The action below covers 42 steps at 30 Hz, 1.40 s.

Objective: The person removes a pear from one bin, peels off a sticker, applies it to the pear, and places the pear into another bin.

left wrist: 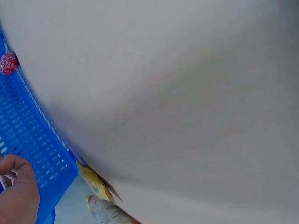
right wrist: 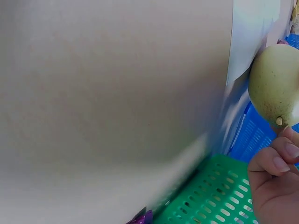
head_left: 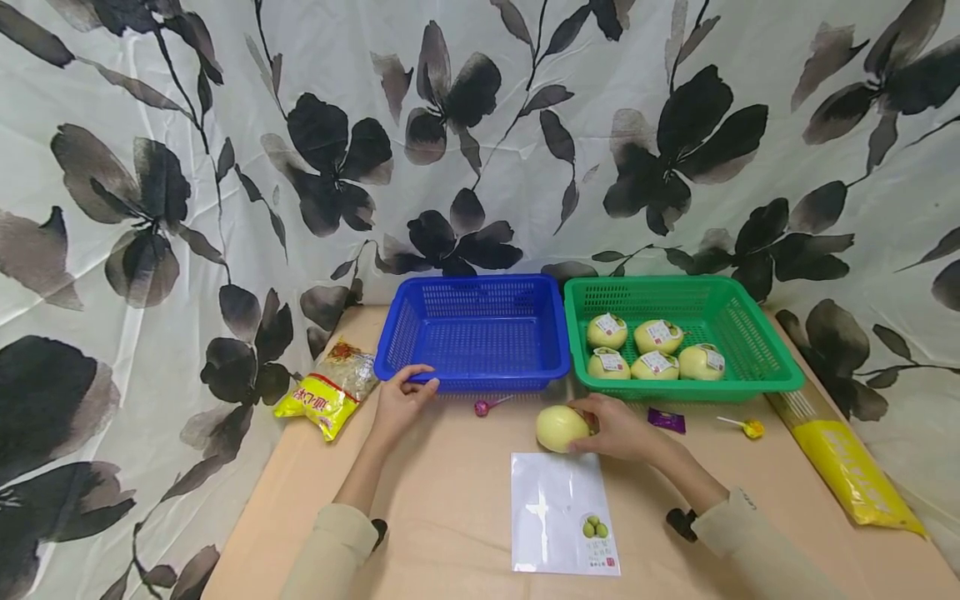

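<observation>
My left hand (head_left: 417, 382) grips the front rim of an empty blue basket (head_left: 480, 287); the left wrist view shows its fingers (left wrist: 16, 189) curled against the blue basket wall (left wrist: 28, 135). My right hand (head_left: 600, 425) holds a pale yellow-green fruit (head_left: 558, 428) on the table, just in front of the gap between the two baskets. In the right wrist view the fruit (right wrist: 274, 86) sits above my curled fingers (right wrist: 273, 170). A green basket (head_left: 757, 333) to the right holds several similar fruits with labels.
A white packet (head_left: 558, 508) lies just in front of the fruit. A pink lollipop (head_left: 482, 407), a purple sachet (head_left: 666, 419) and a yellow lollipop (head_left: 750, 428) lie along the baskets' front. There is a snack bag (head_left: 330, 392) at the left and a long yellow bag (head_left: 847, 467) at the right. A floral cloth hangs behind.
</observation>
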Tool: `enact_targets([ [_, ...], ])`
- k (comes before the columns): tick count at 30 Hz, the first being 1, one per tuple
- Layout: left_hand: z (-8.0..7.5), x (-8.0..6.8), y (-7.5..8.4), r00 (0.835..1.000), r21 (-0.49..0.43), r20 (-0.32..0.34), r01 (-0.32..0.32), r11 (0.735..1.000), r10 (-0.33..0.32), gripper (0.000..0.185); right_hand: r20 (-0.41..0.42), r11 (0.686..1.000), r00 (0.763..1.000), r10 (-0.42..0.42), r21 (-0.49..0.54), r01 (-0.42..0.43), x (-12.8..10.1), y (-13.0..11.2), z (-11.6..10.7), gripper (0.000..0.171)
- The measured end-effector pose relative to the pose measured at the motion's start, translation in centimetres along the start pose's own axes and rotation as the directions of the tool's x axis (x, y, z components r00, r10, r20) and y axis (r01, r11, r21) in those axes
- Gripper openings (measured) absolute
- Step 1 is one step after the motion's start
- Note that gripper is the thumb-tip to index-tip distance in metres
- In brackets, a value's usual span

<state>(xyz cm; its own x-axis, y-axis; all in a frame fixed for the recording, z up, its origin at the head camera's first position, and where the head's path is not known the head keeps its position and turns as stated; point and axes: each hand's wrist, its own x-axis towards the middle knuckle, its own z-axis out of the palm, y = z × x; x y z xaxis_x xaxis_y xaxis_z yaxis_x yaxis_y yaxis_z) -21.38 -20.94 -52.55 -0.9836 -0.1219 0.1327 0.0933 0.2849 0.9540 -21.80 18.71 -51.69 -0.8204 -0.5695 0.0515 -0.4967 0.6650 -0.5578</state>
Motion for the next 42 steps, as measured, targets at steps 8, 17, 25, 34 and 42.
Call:
enact_targets([
  [8,0.2,-0.3,0.2,1.0,0.046,0.022,-0.01,0.999,0.009,0.041,-0.006,0.999,1.0,0.029,0.03,-0.028,-0.7,0.3,-0.3,0.072],
  [17,2.2,-3.0,2.2,0.996,0.151,0.075,-0.05,0.987,0.039,0.041,-0.087,0.996,0.992,0.092,0.018,-0.091,-4.5,-1.0,-1.5,0.045],
  [25,5.9,-4.6,2.4,0.875,0.264,0.484,-0.167,0.95,0.02,0.014,0.039,0.996,0.999,-0.002,0.088,-0.002,-8.2,-2.6,0.4,0.017],
  [34,10.5,-6.2,1.9,0.86,0.459,0.509,-0.24,0.855,-0.031,0.035,0.175,0.978,0.984,0.022,0.201,-0.058,-10.3,-3.2,3.2,0.04],
  [42,11.1,-6.6,2.1,0.863,0.47,0.505,-0.256,0.845,-0.019,0.032,0.18,0.957,0.984,0.008,0.282,-0.059,-10.3,-2.7,4.3,0.028],
])
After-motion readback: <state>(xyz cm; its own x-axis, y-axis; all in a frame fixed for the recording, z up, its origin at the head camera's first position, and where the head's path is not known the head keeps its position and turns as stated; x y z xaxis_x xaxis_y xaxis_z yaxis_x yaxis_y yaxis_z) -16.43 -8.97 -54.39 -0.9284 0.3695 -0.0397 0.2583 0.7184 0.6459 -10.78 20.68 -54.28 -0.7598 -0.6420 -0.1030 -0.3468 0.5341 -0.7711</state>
